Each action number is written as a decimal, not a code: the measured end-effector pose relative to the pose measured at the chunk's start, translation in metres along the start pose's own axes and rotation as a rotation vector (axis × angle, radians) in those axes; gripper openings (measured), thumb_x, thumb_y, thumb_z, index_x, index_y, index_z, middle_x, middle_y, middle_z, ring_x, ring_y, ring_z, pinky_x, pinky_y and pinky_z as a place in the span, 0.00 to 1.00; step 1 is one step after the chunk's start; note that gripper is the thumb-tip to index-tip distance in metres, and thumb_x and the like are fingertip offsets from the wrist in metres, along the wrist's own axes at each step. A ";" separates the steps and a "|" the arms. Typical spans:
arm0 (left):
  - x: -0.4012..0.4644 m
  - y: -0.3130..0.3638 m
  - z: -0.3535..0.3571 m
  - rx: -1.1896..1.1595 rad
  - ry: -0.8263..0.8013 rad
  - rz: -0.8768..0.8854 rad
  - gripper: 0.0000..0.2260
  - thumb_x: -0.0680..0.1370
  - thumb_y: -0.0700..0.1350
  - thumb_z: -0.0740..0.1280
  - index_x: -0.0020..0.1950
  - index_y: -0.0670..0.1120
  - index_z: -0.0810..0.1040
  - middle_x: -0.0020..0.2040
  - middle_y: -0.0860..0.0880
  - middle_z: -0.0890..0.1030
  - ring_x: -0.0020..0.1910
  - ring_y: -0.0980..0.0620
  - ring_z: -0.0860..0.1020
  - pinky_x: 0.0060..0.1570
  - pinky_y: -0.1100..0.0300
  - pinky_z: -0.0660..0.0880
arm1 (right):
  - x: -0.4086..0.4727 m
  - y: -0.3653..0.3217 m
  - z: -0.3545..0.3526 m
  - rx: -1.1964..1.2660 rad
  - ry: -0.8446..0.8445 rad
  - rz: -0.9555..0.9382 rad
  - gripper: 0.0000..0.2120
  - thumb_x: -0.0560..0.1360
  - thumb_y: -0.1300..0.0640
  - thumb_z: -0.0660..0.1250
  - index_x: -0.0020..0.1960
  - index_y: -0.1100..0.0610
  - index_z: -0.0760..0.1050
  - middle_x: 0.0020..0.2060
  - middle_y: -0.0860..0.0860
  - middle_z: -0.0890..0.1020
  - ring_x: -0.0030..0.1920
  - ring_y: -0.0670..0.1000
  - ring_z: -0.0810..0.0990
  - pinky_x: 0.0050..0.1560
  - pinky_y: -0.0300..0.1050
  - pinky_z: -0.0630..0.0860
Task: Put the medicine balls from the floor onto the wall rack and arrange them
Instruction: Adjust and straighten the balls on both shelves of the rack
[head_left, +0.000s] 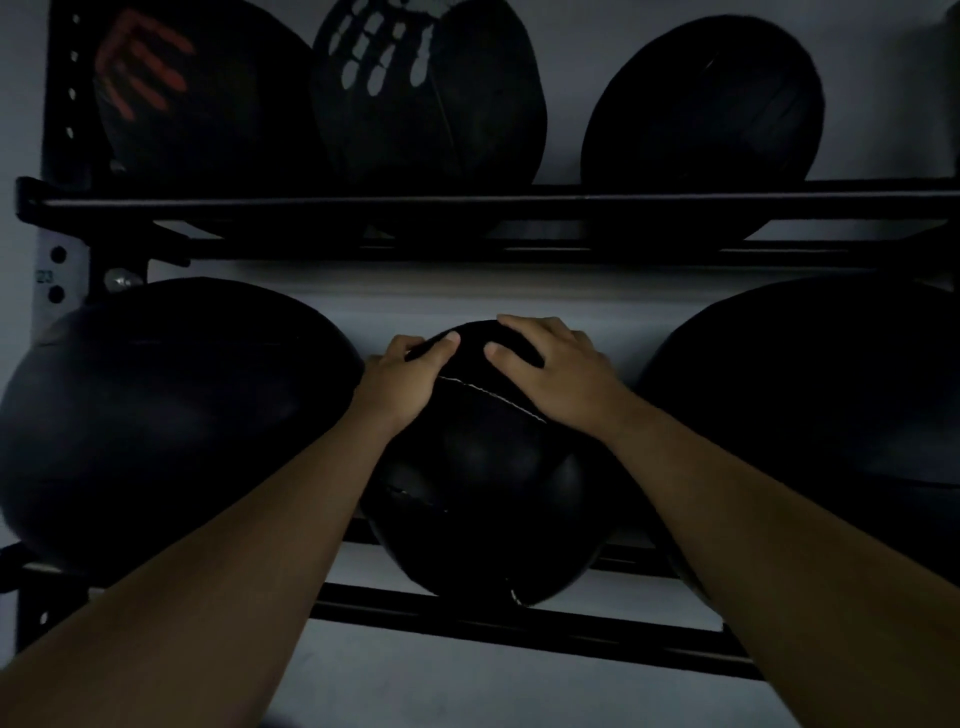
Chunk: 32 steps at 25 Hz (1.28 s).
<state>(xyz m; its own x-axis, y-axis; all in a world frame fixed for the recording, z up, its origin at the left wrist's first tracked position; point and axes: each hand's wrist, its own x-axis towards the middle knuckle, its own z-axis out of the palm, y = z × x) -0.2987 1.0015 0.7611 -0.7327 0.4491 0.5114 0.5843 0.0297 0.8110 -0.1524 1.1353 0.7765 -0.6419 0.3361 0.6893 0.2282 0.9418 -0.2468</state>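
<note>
Both hands are pressing on the top of a black ball (483, 467) sitting at the centre of the lower rail (519, 623) of the rack; the left hand (402, 382) is lying on the ball's upper left, at about 10 o'clock, fingers spread over the curve and thumb pointing inward; the right hand (558, 371) is lying at about 1 o'clock, palm flat, fingers reaching over the crown toward the wall (415, 299); each grip is wide and splayed against the ball's surface, cupping it rather than closing round it. A pale seam (488, 395) is running across the ball between the two hands.

A large ball (171, 415) is sitting at 9 o'clock of the held one, touching the left wrist or just beside it; another large ball (810, 410) is sitting at 3 o'clock, near the right forearm; whether either is touching the centre ball is too dark to tell.

On the upper rail (467, 205), at 12 o'clock, three more are resting: a red-marked ball (197, 98) at the left, a white-marked ball (431, 93) pressed beside it, and a plain ball (701, 104) standing apart at the right. A perforated upright (57, 275) is showing at the far left.
</note>
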 end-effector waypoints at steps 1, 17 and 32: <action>-0.002 -0.001 0.002 -0.002 0.010 -0.005 0.34 0.76 0.73 0.62 0.76 0.56 0.73 0.73 0.45 0.76 0.70 0.42 0.78 0.73 0.44 0.74 | 0.001 0.002 0.003 -0.002 0.009 0.000 0.30 0.78 0.28 0.52 0.78 0.35 0.62 0.79 0.46 0.67 0.79 0.55 0.62 0.77 0.61 0.58; -0.037 -0.003 -0.061 0.864 0.081 0.227 0.26 0.86 0.61 0.52 0.80 0.52 0.70 0.79 0.44 0.72 0.78 0.41 0.69 0.79 0.43 0.57 | -0.009 -0.024 0.006 -0.109 0.079 0.008 0.27 0.82 0.40 0.51 0.80 0.44 0.63 0.79 0.55 0.66 0.79 0.59 0.62 0.79 0.64 0.55; 0.022 -0.122 -0.334 0.417 0.110 0.108 0.39 0.78 0.75 0.56 0.85 0.57 0.60 0.85 0.45 0.61 0.83 0.36 0.63 0.79 0.34 0.63 | 0.027 -0.271 0.140 0.051 0.099 0.061 0.33 0.79 0.29 0.48 0.80 0.41 0.57 0.80 0.53 0.61 0.80 0.60 0.58 0.76 0.67 0.59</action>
<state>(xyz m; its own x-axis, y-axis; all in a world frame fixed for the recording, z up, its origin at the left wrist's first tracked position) -0.5029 0.7093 0.7687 -0.6789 0.3726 0.6326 0.7341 0.3556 0.5784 -0.3342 0.8885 0.7666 -0.5521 0.3935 0.7351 0.2253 0.9193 -0.3228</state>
